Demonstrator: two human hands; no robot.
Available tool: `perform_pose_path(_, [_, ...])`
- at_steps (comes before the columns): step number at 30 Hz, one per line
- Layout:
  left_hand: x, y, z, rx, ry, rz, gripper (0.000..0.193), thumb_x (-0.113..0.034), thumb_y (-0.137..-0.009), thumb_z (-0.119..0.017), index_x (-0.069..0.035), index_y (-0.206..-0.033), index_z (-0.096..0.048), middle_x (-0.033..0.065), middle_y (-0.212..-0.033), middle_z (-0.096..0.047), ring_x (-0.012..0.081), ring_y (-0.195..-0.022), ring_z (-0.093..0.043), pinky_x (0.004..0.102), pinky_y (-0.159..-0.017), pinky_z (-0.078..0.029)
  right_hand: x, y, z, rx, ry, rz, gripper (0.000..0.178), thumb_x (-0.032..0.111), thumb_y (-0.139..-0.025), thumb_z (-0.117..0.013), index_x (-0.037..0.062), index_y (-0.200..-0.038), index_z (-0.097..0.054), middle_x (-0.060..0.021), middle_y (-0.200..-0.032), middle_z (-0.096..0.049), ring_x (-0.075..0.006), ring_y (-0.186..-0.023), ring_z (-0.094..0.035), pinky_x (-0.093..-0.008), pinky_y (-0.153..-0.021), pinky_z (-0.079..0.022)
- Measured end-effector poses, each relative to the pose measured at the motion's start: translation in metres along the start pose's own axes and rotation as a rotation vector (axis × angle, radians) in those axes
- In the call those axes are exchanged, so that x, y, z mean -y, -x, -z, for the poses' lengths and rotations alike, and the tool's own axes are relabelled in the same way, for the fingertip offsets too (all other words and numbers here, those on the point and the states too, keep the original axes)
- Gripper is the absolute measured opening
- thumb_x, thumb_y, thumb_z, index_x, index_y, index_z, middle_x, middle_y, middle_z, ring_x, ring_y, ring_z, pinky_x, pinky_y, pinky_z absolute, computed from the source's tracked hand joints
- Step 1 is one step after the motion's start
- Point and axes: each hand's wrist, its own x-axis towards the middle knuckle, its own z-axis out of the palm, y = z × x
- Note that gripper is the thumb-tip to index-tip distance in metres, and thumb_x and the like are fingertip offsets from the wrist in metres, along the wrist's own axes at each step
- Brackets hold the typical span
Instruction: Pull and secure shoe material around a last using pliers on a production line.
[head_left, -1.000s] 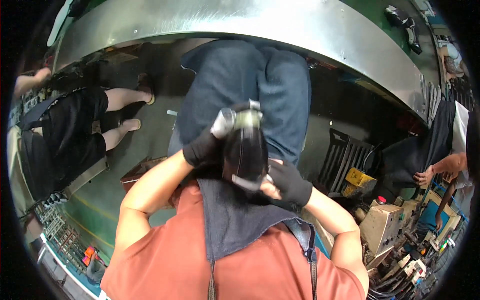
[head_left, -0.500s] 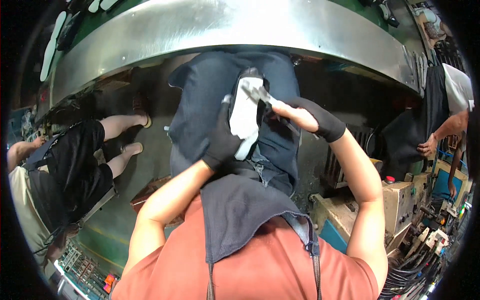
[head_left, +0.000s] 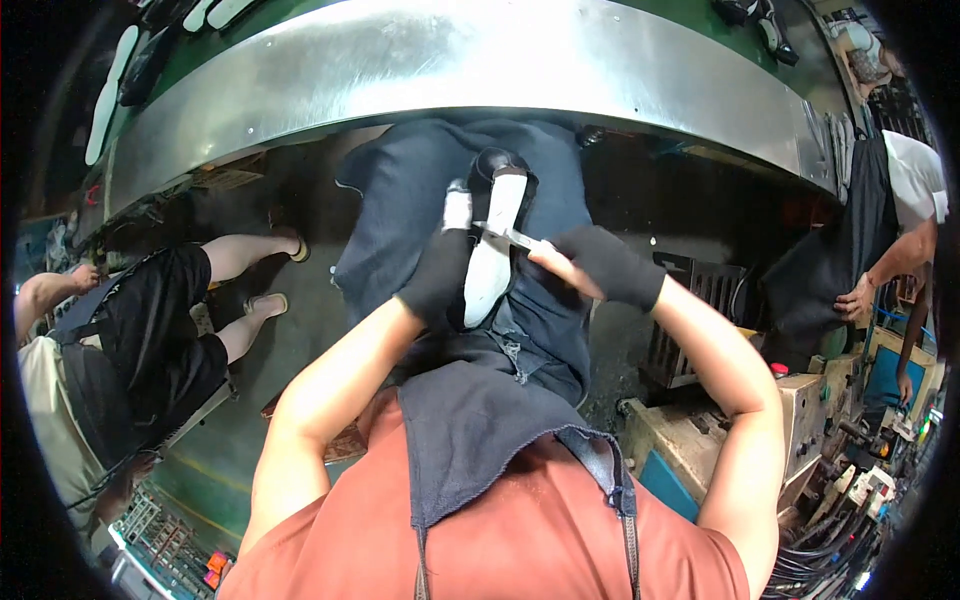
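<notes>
head view looks straight down over an orange shirt (head_left: pixel 520 530) and a dark apron (head_left: pixel 480 440) onto the person's lap, where both hands wear black gloves. left hand (head_left: pixel 440 270) is closed around the left edge of a white shoe sole (head_left: pixel 488 270) that lies sole-up over the jeans (head_left: pixel 400 210), its dark toe end pointing away toward the curved metal bench edge (head_left: pixel 480 60). right hand (head_left: pixel 590 265) pinches a small, thin metal tool (head_left: pixel 512 237), whose tip rests on the upper part of the sole; exactly what kind of tool it is cannot be told. compared with half a second ago, the sole sits at much the same spot in the lap, the left hand keeps the same wrap on it, and the right hand has dropped slightly so the tool now crosses the sole near its narrow middle. a second ago the item was turned with its dark upper facing the camera and both hands cupped it lower, close to the chest; now the pale underside shows. to the left a seated person (head_left: pixel 130 330) in black shorts is near, and at the right another person's arm (head_left: pixel 890 270) hangs beside a dark apron, well apart from the hands.
</notes>
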Motion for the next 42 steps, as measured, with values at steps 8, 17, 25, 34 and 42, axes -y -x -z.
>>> perform_pose_path(8, [-0.001, -0.009, -0.011, -0.614, -1.361, -0.627, 0.068, -0.024, -0.095, -0.055, 0.007, -0.146, -0.022, 0.0356, -0.141, -0.040, 0.0456, -0.128, -0.046, 0.0435, -0.105, -0.040, 0.048, 0.009, 0.089, 0.217, 0.134, -0.177, 0.043, 0.041, -0.095, -0.060, -0.0022, -0.090, -0.066, -0.0158, -0.066, -0.058, -0.0248, -0.054, -0.051, -0.0380, -0.056, -0.043])
perform_pose_path(17, [0.051, 0.068, -0.011, -0.232, -0.616, -0.504, 0.077, -0.034, -0.094, -0.059, 0.000, -0.151, -0.020, 0.0184, -0.143, -0.043, 0.0288, -0.129, -0.048, 0.0375, -0.108, -0.037, 0.022, 0.034, -0.033, 0.040, -0.390, -0.289, 0.045, 0.039, -0.100, -0.051, -0.0026, -0.087, -0.062, -0.0175, -0.068, -0.061, -0.0215, -0.061, -0.058, -0.0355, -0.061, -0.045])
perform_pose_path(25, [0.064, 0.030, 0.016, -0.491, -0.880, -0.553, 0.041, -0.030, -0.097, -0.053, -0.001, -0.125, -0.054, 0.0170, -0.119, -0.062, 0.0254, -0.108, -0.062, 0.0350, -0.093, -0.049, 0.033, 0.049, -0.023, 0.112, -0.515, -0.447, 0.050, 0.045, -0.099, -0.051, -0.0014, -0.090, -0.064, -0.0140, -0.063, -0.061, -0.0230, -0.063, -0.065, -0.0361, -0.058, -0.047])
perform_pose_path(34, [0.046, 0.065, 0.017, -0.248, -1.161, -0.576, 0.101, -0.031, -0.072, -0.083, -0.001, -0.148, -0.023, 0.0228, -0.142, -0.042, 0.0328, -0.134, -0.042, 0.0387, -0.112, -0.034, 0.028, 0.031, -0.046, 0.111, -0.201, -0.070, 0.037, 0.037, -0.096, -0.058, 0.0012, -0.089, -0.064, -0.0218, -0.084, -0.064, -0.0399, -0.072, -0.062, -0.0422, -0.065, -0.047])
perform_pose_path(42, [-0.109, 0.155, -0.067, -0.319, -1.217, -0.668, 0.068, -0.011, -0.073, -0.083, -0.001, -0.132, -0.050, 0.0120, -0.119, -0.064, 0.0231, -0.109, -0.063, 0.0375, -0.097, -0.050, 0.040, 0.106, -0.008, 0.108, -0.443, -0.191, 0.034, 0.031, -0.099, -0.054, -0.0008, -0.091, -0.062, -0.0110, -0.073, -0.061, -0.0164, -0.066, -0.053, -0.0318, -0.063, -0.044])
